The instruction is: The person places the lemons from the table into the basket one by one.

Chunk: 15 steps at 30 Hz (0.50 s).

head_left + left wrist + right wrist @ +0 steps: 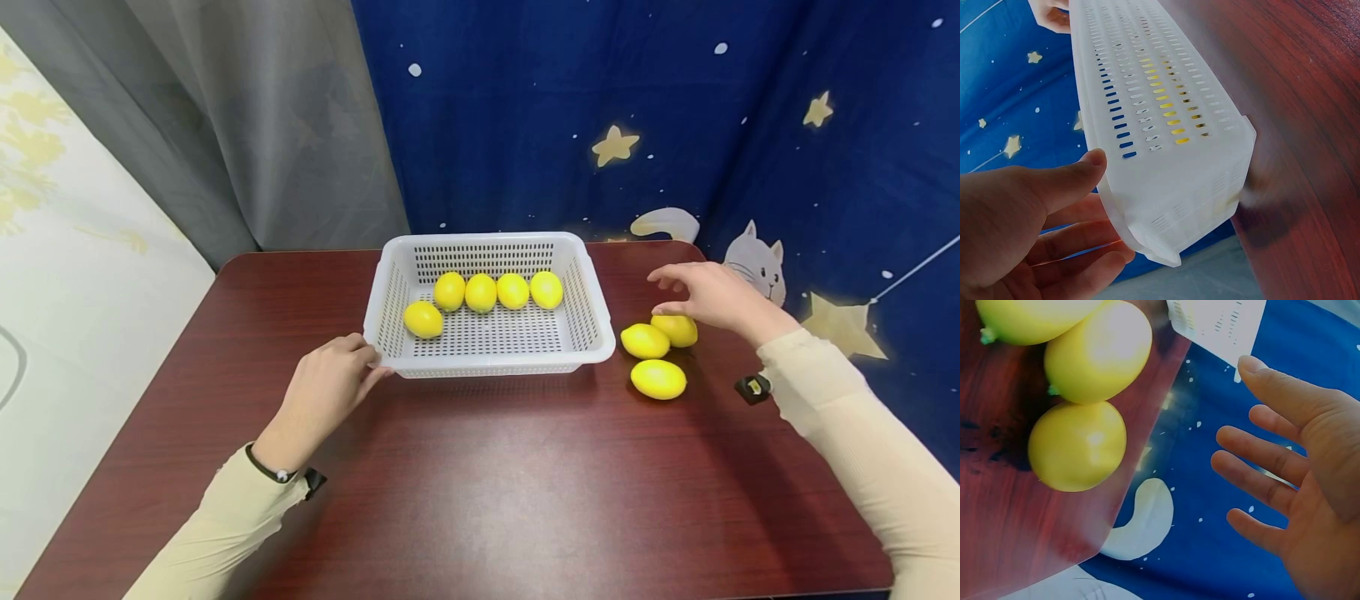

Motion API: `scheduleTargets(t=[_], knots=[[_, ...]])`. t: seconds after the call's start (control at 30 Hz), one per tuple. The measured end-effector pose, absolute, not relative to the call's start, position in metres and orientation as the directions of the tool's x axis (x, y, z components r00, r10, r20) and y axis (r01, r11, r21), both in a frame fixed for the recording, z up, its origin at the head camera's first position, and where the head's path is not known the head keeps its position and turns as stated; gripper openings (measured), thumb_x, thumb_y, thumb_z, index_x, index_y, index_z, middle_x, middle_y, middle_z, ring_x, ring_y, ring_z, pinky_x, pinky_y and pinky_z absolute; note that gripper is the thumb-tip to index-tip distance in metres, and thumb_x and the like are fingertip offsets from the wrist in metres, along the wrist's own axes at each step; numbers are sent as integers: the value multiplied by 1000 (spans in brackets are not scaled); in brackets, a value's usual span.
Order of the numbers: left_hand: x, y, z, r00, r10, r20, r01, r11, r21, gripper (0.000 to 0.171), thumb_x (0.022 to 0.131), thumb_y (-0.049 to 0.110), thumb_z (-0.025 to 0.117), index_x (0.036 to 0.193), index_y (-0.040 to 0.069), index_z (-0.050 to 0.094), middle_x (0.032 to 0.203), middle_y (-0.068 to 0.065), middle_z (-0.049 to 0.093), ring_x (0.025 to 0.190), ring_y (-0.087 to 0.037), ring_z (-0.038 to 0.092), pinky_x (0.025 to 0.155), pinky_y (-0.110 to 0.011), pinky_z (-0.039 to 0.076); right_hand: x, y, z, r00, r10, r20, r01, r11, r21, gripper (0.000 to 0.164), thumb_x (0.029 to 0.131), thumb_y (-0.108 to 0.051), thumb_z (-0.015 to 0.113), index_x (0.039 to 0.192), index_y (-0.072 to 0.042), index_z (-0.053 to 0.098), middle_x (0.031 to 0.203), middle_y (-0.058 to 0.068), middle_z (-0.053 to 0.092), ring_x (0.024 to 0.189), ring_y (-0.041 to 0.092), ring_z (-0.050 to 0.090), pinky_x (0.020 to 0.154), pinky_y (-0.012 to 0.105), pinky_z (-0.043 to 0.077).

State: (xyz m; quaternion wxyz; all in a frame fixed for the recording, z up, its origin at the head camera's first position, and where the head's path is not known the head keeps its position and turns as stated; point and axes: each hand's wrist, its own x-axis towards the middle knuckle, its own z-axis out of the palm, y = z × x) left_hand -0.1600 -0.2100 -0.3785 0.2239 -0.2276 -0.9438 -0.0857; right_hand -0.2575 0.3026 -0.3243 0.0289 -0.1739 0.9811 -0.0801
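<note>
A white plastic basket (487,362) with slotted walls holds several yellow lemons (481,292), most in a row along its back. My left hand (330,385) grips the rim at the near left corner, its thumb (1079,178) on one side of the rim and the fingers on the other. To the right of the basket, three more lemons (658,379) lie close together on the table. My right hand (708,292) hovers just over the farthest of these lemons (1079,447). It holds nothing, and its fingers are spread and slightly bent.
The dark red wooden table (480,492) reaches back to a blue curtain (525,108) with stars and a cat on it. A grey curtain (285,125) hangs at the back left. Each wrist wears a small black device (752,388).
</note>
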Motion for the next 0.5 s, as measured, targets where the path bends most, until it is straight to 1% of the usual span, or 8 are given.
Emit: scheduleTargets(t=[0.2, 0.5], knots=[[-160, -210, -379, -784, 396, 478, 475, 878, 52, 24, 73, 22, 87, 85, 5, 74, 79, -7, 66, 70, -22, 61, 60, -39, 55, -256, 308, -331, -944, -329, -41, -317, 933, -172, 48, 87, -30, 75, 129, -11, 62, 115, 15, 70, 103, 32, 64, 90, 53, 52], [-160, -210, -380, -789, 396, 470, 473, 879, 53, 24, 73, 22, 87, 85, 6, 74, 80, -7, 66, 70, -22, 62, 60, -39, 55, -256, 317, -339, -945, -325, -36, -315, 934, -167, 48, 87, -29, 75, 128, -9, 62, 113, 16, 71, 103, 33, 65, 90, 53, 52]])
